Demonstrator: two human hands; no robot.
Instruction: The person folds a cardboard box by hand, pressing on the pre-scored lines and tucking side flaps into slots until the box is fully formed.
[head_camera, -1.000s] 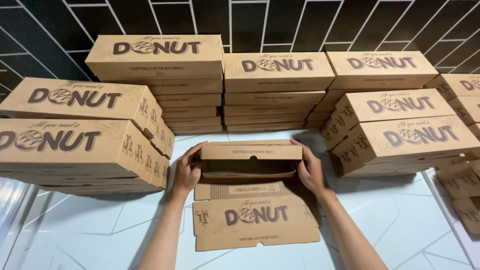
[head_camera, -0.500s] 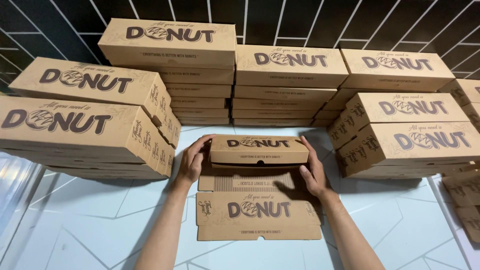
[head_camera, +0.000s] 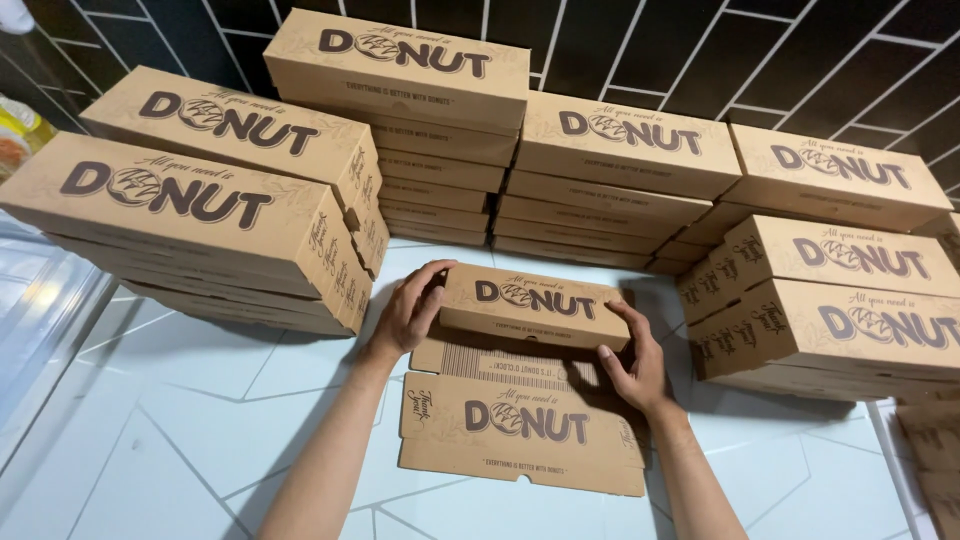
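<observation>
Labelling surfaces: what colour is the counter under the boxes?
White counter with thin grey angular lines; head view.

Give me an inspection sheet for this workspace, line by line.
Surface: white tiled counter, angular grout lines.
Job's things: closed brown carton resting on an unfolded flat carton.
Clutter: stacks of closed brown cartons at left, at the back and at right.
Hands: left hand grips the carton's left end; right hand grips its right front corner.
Cables: nothing seen.
Surroundings: black tiled wall; glossy pale surface at far left.
</observation>
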